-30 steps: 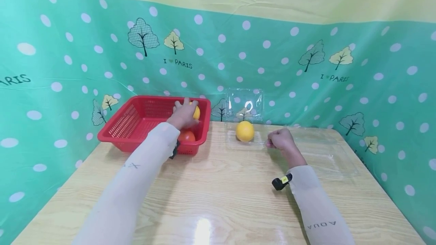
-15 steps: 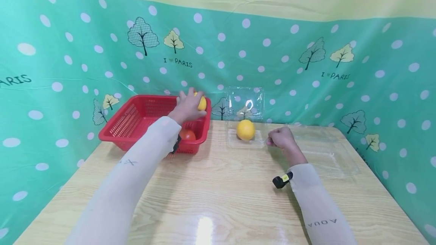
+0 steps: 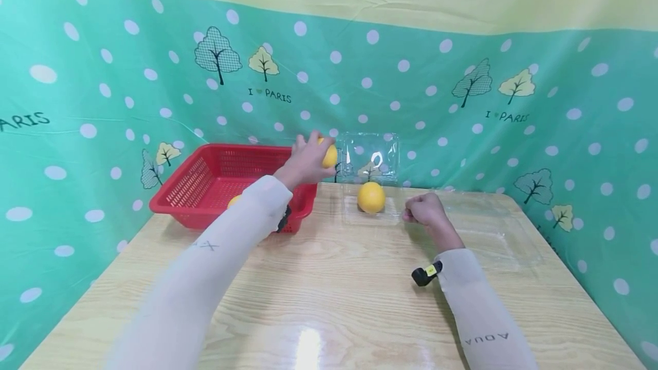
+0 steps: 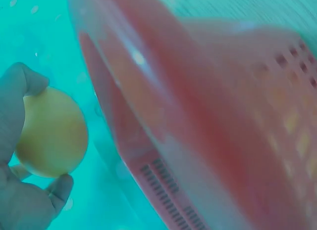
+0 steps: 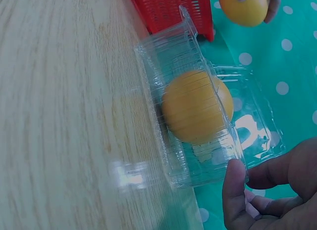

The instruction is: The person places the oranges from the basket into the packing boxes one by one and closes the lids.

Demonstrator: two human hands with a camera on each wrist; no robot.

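Note:
My left hand [image 3: 307,160] grips an orange [image 3: 330,156] in the air just beyond the red basket's right rim. In the left wrist view, thumb and fingers wrap that orange's side. A clear plastic hinged box [image 5: 173,178] stands on the table with its lid raised at the back, and a second orange [image 3: 371,197] lies inside. The right hand [image 3: 426,209] pinches the box's near right rim between thumb and fingers, best seen in the right wrist view. The red basket [image 3: 187,220] sits at left; my left sleeve hides part of its contents.
Inside the basket a yellow-orange fruit [image 3: 233,201] peeks out beside the left sleeve. More clear plastic packaging [image 3: 493,238] lies on the wooden table [image 3: 329,290] at right. A green dotted curtain [image 3: 437,119] hangs right behind the table's back edge.
My left hand has lifted the orange out of the basket and carried it rightward, past the rim toward the clear box. The right hand has stayed at the box.

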